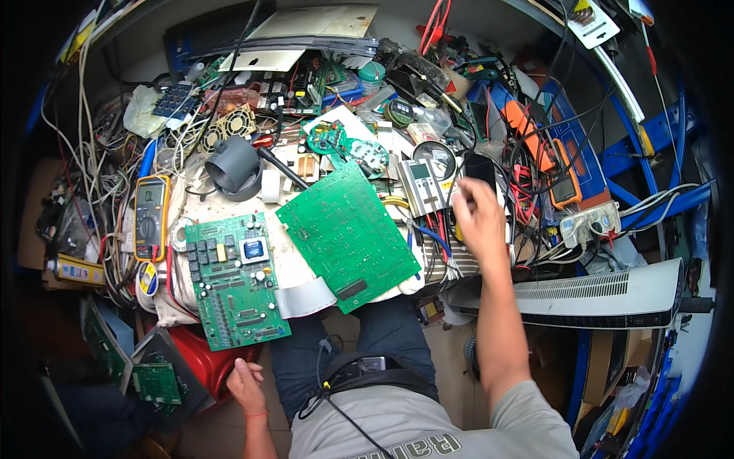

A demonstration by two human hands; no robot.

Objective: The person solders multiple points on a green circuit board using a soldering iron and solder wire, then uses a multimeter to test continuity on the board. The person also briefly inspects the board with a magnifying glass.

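Observation:
My right hand hovers over the right side of the bench, fingers bent and slightly apart, with nothing visible in it. Just beyond its fingertips lies a black phone-like device, and to its left a silver-grey tester with a small screen. My left hand hangs below the bench edge, fingers curled in, nothing showing in them. Above it lies a green circuit board with relays and a blue transformer. A grey ribbon cable joins that board to a larger green board, tilted at the middle.
A yellow multimeter stands at the left, an orange one at the right. Tangled wires, a grey plastic cylinder and loose parts crowd the bench. A white vented unit lies at the right; a red stool sits below.

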